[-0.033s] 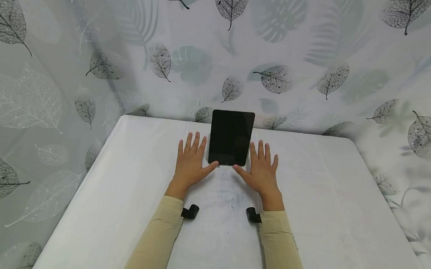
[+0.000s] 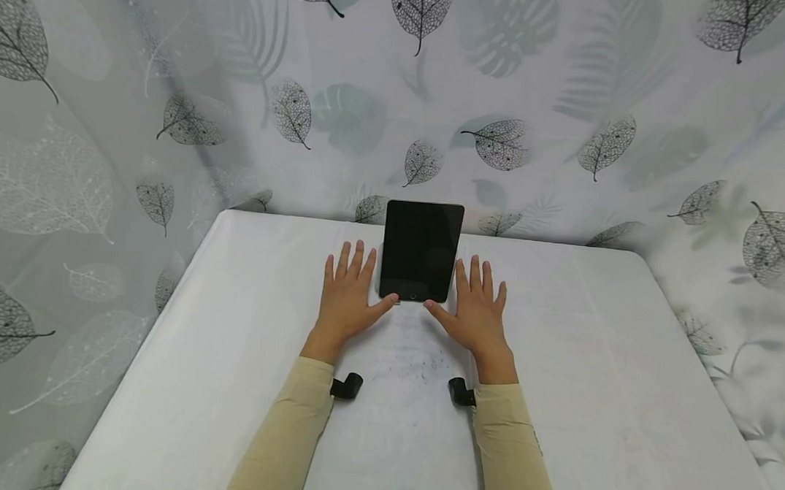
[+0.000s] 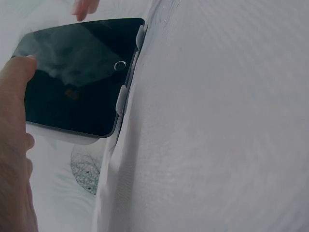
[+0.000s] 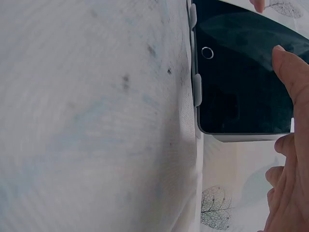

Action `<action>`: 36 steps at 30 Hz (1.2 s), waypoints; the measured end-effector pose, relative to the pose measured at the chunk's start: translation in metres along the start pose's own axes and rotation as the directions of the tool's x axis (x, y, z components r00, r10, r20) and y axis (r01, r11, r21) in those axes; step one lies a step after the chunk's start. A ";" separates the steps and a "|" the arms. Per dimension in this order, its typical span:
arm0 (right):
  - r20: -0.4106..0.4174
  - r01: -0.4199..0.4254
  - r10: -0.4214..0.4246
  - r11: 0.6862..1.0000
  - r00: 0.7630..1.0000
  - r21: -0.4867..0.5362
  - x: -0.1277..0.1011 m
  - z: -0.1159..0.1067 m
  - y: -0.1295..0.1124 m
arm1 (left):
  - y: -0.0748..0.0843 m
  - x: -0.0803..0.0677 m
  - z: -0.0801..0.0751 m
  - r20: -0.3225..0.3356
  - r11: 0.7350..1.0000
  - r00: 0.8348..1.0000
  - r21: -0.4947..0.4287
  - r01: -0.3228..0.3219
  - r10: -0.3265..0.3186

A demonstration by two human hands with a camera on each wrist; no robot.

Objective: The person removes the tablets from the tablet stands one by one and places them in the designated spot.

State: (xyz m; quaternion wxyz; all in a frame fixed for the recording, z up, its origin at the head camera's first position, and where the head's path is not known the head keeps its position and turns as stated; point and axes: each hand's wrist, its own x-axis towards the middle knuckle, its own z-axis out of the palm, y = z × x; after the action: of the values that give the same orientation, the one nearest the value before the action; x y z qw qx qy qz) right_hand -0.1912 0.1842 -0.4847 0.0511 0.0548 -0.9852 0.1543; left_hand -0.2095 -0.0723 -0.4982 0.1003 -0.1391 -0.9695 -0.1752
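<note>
A black tablet (image 2: pixel 421 250) with a dark screen and a round home button leans back at the far edge of the table. Light grey hooks of a stand (image 3: pixel 121 100) hold its lower edge, as the left wrist view shows; the rest of the stand is mostly hidden behind it. My left hand (image 2: pixel 347 305) is spread beside the tablet's left side, its thumb pointing in toward the bottom corner. On the other side my right hand (image 2: pixel 476 313) mirrors it, fingers straight and thumb pointing inward. Neither hand holds anything.
White cloth covers the table (image 2: pixel 597 371), with faint bluish smudges between the forearms. Behind and at both sides hangs a leaf-patterned curtain (image 2: pixel 374 69). Black wrist cameras (image 2: pixel 347 386) stick out inward from the beige sleeves (image 2: pixel 286 430).
</note>
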 end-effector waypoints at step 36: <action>-0.160 0.035 0.116 0.694 0.980 0.719 0.000 0.018 -0.009 | 0.007 0.000 0.017 -0.125 0.685 0.991 -0.726 -0.058 -0.049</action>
State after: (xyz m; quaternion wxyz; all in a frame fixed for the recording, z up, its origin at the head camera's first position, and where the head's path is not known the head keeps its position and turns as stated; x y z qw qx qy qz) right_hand -0.1916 0.1703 -0.4987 0.1172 0.0333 -0.8377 0.5324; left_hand -0.2094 -0.0595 -0.5120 0.1023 -0.1579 -0.8107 -0.5543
